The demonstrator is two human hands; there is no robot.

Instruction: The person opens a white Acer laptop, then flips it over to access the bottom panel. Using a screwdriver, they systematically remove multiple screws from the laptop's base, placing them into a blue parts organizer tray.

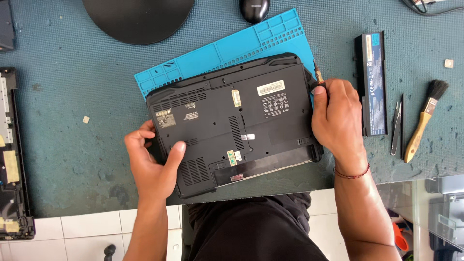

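Black matte plastic laptop [232,123], underside up with ribbed vents and pale stickers, lies on a blue gridded mat [227,46] over the teal felt surface [72,121]. Left hand [152,162] grips its near-left corner; right hand [338,118] holds a brass-tipped screwdriver [319,75] at its right edge.

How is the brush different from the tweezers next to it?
The brush has a pale wooden handle and a tuft of black bristles; the tweezers are dark, thin metal ending in a point. The brush lies slanted, the tweezers nearly straight. Both rest untouched on the green mat, right of the right hand.
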